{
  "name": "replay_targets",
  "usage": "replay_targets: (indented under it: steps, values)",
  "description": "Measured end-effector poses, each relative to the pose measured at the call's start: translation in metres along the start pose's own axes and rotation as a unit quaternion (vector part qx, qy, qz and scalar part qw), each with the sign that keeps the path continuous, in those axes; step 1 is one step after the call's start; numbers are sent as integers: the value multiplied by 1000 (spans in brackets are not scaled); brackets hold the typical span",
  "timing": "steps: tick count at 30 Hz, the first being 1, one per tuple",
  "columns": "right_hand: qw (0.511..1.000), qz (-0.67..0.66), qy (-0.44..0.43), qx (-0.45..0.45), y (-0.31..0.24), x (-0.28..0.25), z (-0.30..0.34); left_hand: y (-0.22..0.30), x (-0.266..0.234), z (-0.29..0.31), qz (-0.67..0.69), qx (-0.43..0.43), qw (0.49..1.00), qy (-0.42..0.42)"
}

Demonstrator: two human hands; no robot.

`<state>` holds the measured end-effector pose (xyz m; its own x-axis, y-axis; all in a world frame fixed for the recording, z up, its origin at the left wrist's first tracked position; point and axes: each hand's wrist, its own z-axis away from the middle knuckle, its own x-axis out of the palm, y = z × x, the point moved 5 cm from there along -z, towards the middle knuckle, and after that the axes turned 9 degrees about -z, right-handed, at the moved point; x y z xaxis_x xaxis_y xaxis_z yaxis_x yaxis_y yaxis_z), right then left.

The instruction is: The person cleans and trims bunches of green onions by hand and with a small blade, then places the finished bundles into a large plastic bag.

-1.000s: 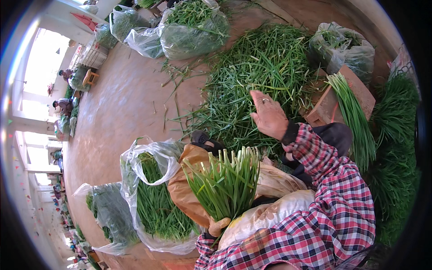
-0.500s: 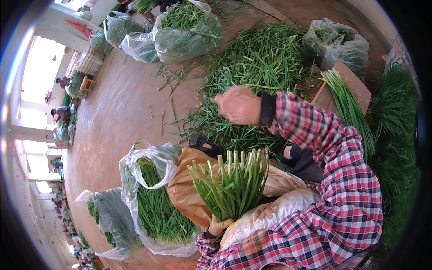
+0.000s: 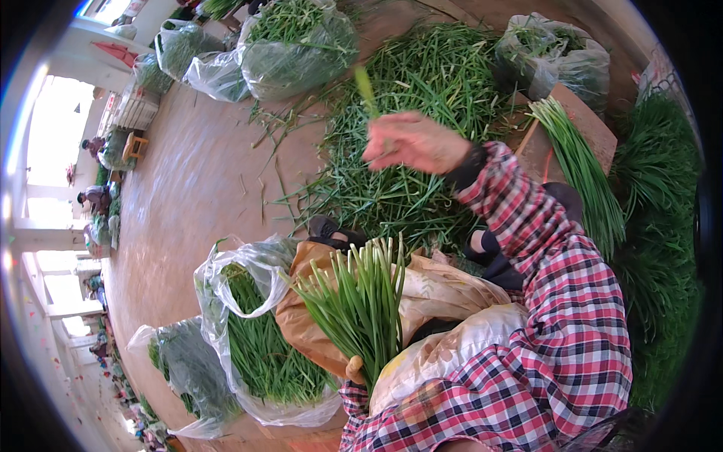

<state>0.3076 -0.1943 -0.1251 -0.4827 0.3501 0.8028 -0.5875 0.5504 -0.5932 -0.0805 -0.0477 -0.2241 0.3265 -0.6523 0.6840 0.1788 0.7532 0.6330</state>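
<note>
My left hand [image 3: 354,370] is closed around a bunch of garlic chives [image 3: 360,301] over my lap, pale cut ends pointing up. The bunch hides most of that hand. My right hand [image 3: 414,142] is blurred, held out above a large heap of loose green leaves [image 3: 429,90] on the floor. A yellowish-green leaf [image 3: 366,92] sticks up from its curled fingers. Under the bunch, a tan and whitish cover [image 3: 444,290] lies over my lap.
Trimmed chives [image 3: 576,162] lie on a brown board [image 3: 595,124] at right, beside a dark green mass of chives [image 3: 655,173]. A filled plastic bag [image 3: 275,346] stands at lower left; other bags [image 3: 297,64] stand at the back. People [image 3: 94,197] sit far left.
My right hand has risen slightly, and a leaf now shows at its fingers. The bunch in my left hand has turned and looks narrower. The whole view has shifted a little.
</note>
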Motion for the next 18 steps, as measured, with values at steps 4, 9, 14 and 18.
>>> replay_targets:
  steps: [4, 9, 14, 18]
  values:
    - [449, 883, 134, -24, -3, -40, 38, -26, -97, 15, 17, 40, 999, 28]
    - [789, 546, -118, -255, 31, 60, 69, -19, -45, 3, -21, -34, 999, 35]
    - [748, 634, -161, -108, 68, 71, 72, -9, -18, 3, -84, -48, 993, 65]
    - [740, 635, -208, -72, 84, 73, 75, -1, -2, 1, -114, -52, 990, 63]
